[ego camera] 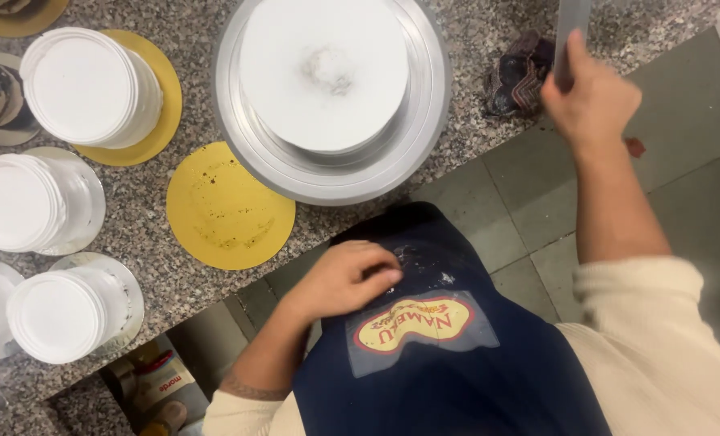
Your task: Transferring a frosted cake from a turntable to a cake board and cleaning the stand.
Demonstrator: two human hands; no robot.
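— Head view first: where is the scraper, and which hand has it?

— The right hand [590,101] is closed around the lower end of a flat metal scraper [571,24], over the right end of the granite bench [457,190]. The blade's long axis runs nearly straight up out of the fist, toward the top edge of the picture, where it is cut off.

— And the cake?

— The white frosted cake [323,73] sits centred on a metal turntable [412,137], to the left of that grip and about level with it. A dark patterned cloth [515,73] lies on the bench between the turntable's rim and the hand.

— So the right hand is the nearer one?

— Yes, I judge so. The left hand [348,278] is off the bench altogether, fingers curled and pressed against the dark blue apron [457,379]; it holds nothing that I can make out. It lies below the turntable's near rim.

— What surrounds the turntable?

— An empty gold cake board [229,206] touches or slightly tucks under its lower left rim. Farther left stand several more white frosted cakes on round boards, one on a gold board [162,97], well apart from both hands.
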